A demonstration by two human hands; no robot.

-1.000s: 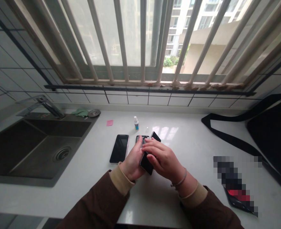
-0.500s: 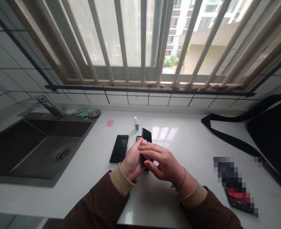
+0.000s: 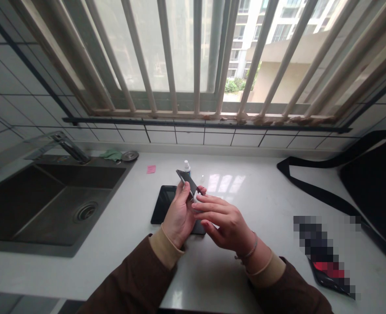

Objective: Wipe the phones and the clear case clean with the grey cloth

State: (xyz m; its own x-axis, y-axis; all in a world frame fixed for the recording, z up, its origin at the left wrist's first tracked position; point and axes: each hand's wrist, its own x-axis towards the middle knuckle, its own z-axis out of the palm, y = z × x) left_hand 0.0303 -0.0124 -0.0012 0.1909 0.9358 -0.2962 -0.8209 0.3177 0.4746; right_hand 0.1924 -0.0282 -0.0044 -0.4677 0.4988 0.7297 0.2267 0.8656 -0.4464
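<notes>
My left hand [image 3: 179,218] is closed round a dark smartphone [image 3: 188,180], tilted above the counter. My right hand [image 3: 226,221] presses a small white wad [image 3: 197,198], like tissue or cloth, against the lower part of that phone; its fingers cover most of the wad. A second black phone [image 3: 161,208] lies flat to the left, partly hidden by my left hand. Below my hands a dark flat device [image 3: 198,227] rests on the counter, mostly covered. Just behind the held phone stands a small white spray bottle [image 3: 187,165].
On the white counter [image 3: 121,261] a pink sticky note [image 3: 151,169] lies left of the bottle. A dark sink [image 3: 49,209] with a tap [image 3: 69,146] is at the left. To the right are a black strap [image 3: 317,187] and a partly pixelated dark item [image 3: 327,261].
My left hand has turned the phone, so its top end now leans left, in front of the bottle. My right fingers have lifted slightly, and more of the flat device shows underneath.
</notes>
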